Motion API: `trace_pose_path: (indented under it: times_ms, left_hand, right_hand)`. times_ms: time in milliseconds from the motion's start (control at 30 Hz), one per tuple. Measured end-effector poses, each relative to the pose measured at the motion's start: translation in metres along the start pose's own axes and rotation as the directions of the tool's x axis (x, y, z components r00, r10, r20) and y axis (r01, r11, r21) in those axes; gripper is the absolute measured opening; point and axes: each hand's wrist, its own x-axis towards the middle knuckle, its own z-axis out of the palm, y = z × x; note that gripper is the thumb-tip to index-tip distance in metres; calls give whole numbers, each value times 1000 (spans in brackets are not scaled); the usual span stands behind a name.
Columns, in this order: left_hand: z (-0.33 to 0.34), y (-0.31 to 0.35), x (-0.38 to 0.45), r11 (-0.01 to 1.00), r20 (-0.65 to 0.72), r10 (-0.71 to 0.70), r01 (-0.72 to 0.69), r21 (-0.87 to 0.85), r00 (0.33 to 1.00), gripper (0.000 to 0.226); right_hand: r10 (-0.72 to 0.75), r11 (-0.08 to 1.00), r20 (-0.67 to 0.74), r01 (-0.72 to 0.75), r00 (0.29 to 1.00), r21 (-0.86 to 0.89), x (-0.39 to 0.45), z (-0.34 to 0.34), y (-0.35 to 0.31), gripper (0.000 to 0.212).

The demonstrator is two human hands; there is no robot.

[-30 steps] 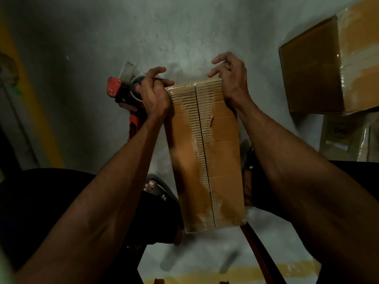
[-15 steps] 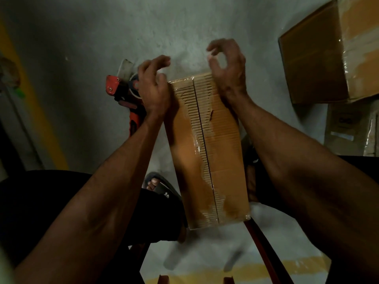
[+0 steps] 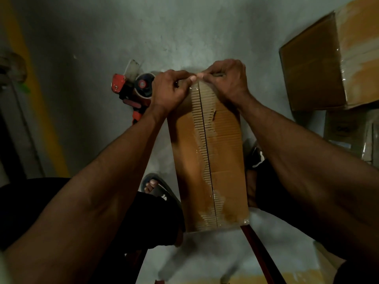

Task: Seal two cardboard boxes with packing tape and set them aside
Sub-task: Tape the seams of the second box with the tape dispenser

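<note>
Long brown cardboard box (image 3: 207, 152), long axis pointing away from the person; left hand (image 3: 168, 91) and right hand (image 3: 227, 83) pinch its far end, thumbs meeting.

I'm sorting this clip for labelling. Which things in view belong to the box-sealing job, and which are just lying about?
Belong to the job:
- narrow cardboard box, clear tape along its seam
- left hand and right hand, pinching at the box's far end
- red tape dispenser, on the floor
- taped box, far right

Lying about:
- sandal
- flat carton, purpose unclear
</note>
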Motion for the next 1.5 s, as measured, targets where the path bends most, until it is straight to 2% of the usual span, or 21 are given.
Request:
trace_pose_path:
  times_ms: [100, 167, 233, 267, 333, 467, 667, 767, 833, 933, 1033, 1100, 1200, 1333, 1367, 1433, 1467, 1500]
  left_hand:
    - [-8, 13, 1, 998, 49, 31, -33, 48, 998, 33]
    - [-14, 22, 4, 978, 107, 18, -40, 205, 994, 37]
    - [-20, 29, 4, 915, 162, -12, -55, 399, 987, 43]
    - [-23, 32, 1, 878, 188, -29, -65, 474, 982, 45]
    - [-26, 38, -13, 842, 219, -81, -51, 536, 972, 49]
    - [-22, 46, -33, 894, 199, -233, 130, 428, 952, 50]
    - [-22, 42, -82, 953, 184, -217, 167, 254, 959, 67]
    - [-21, 27, -109, 985, 289, -171, 164, 48, 942, 81]
    - [-19, 25, -133, 977, 360, -197, 215, -12, 912, 87]
    - [-23, 46, -170, 960, 398, -250, 278, -13, 882, 87]
    - [-22, 69, -200, 928, 488, -335, 373, 21, 806, 102]
    - [-20, 79, -212, 898, 521, -368, 439, -15, 770, 117]
    - [-26, 86, -219, 856, 489, -383, 500, -130, 784, 127]
    - [-72, 122, -203, 708, 364, -401, 536, -459, 841, 104]
    - [-86, 134, -197, 680, 345, -403, 530, -508, 848, 95]
    - [-110, 150, -189, 616, 334, -385, 509, -601, 860, 81]
    - [-121, 157, -190, 575, 354, -372, 512, -638, 858, 80]
    - [-129, 163, -195, 557, 375, -367, 524, -644, 851, 80]
  right_hand:
    - [44, 997, -5, -45, 999, -63, 1, -2, -3, 41]
    - [63, 977, 63, -49, 996, -207, 0, -9, -10, 50]
    - [41, 906, 183, 41, 982, -421, 0, -17, -20, 57]
    - [50, 871, 224, 67, 973, -487, -4, -20, -26, 54]
    - [115, 854, 228, 21, 967, -520, -16, -21, -32, 47]
    - [237, 904, 208, -137, 949, -405, -55, -14, -41, 58]
    - [251, 937, 229, -176, 940, -302, -102, -18, -42, 80]
    - [284, 945, 238, -229, 929, -233, -127, -18, -38, 80]
    - [328, 930, 222, -273, 918, -246, -147, -18, -37, 81]
    - [481, 858, 194, -414, 855, -303, -182, -21, -43, 84]
    - [621, 774, 185, -559, 762, -296, -219, -15, -45, 96]
    - [654, 755, 212, -607, 726, -248, -238, -11, -48, 108]
    - [591, 806, 224, -560, 775, -191, -253, -18, -53, 117]
    - [527, 845, 89, -532, 845, 54, -252, -60, -80, 102]
    - [515, 833, 91, -522, 852, 183, -248, -73, -88, 97]
    - [501, 701, 165, -510, 850, 498, -239, -98, -103, 86]
    - [480, 633, 208, -500, 852, 591, -238, -110, -112, 82]
    - [455, 608, 239, -495, 858, 620, -240, -119, -120, 79]
